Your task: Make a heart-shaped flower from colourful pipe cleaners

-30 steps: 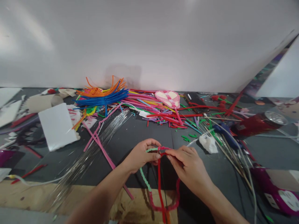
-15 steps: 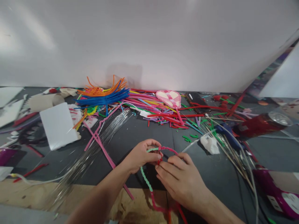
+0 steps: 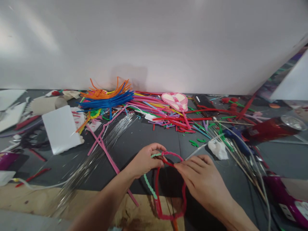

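A loop of twisted pipe cleaners (image 3: 166, 217), mint green on its left part and pinkish red elsewhere, hangs between my hands over the front of the table. My left hand (image 3: 150, 159) pinches it at the top left, where the green meets the red. With its fingertips pressed together, my right hand (image 3: 201, 178) grips a red pipe cleaner (image 3: 169, 163) at the top right of the loop. That red strand runs across to the left fingertips. An orange piece (image 3: 175, 224) shows below the loop's bottom.
Behind lie orange (image 3: 101, 93) and blue pipe cleaners (image 3: 108, 101) and a pink-and-white heart (image 3: 176, 102). Thin wires (image 3: 106, 144) and a white card (image 3: 62, 130) are at left. A blue glue gun (image 3: 237, 139), red can (image 3: 274, 130) and purple bottle (image 3: 284, 195) stand or lie right.
My right hand has moved to the right, drawing the red strand out from the left fingertips. The loop below now shows wider; my left hand stays nearly in place.
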The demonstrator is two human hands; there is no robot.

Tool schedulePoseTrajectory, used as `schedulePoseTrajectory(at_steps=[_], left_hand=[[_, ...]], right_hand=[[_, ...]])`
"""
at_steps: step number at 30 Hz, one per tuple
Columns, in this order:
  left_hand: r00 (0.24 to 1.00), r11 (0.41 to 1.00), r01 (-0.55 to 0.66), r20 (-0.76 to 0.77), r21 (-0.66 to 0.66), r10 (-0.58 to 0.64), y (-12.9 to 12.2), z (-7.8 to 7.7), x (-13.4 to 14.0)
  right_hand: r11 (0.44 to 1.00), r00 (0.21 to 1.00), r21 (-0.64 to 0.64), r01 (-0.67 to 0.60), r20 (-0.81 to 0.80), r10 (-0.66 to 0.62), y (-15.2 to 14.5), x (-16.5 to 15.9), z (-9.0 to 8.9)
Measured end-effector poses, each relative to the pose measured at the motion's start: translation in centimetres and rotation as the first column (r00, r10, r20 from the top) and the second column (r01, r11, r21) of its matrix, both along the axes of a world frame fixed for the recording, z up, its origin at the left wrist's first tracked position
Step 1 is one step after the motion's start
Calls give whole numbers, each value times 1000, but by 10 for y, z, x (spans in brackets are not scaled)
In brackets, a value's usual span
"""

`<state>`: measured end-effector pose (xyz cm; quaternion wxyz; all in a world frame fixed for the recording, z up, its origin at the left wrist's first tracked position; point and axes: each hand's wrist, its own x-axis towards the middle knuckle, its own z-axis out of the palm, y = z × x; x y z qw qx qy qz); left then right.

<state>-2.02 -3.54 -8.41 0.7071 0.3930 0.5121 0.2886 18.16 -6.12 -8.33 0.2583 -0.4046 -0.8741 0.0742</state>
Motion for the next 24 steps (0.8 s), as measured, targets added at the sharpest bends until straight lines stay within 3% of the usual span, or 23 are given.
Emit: schedulePoseTrajectory(at_steps=[5,10,16,18,20,22,24], left_hand=[[998,992,29,-61,119,-22,-3,0,3],[992,991,31,-123,133,-14,0,-1,2],[994,997,9,-105,75,-1,2,-1,1],[995,998,14,-99,63,-8,2,-4,1],[994,996,28,-112,85,-19,2,-6,-1],[984,982,35,-176,185,-2,3,-6,-3],[964,938,33,-259,344,61,3,-3,-6]], right_hand=[[993,989,67,97,-117,-89,3,0,7],[997,976,-47,69,-202,-77,2,-2,13],[969,929,-179,170,-298,-218,3,13,17],[948,868,-223,226,-396,-300,3,20,18],[911,751,-245,330,-517,-411,4,24,18],[867,600,-277,414,-634,-488,5,26,17],[855,509,-321,408,-697,-505,7,24,14]])
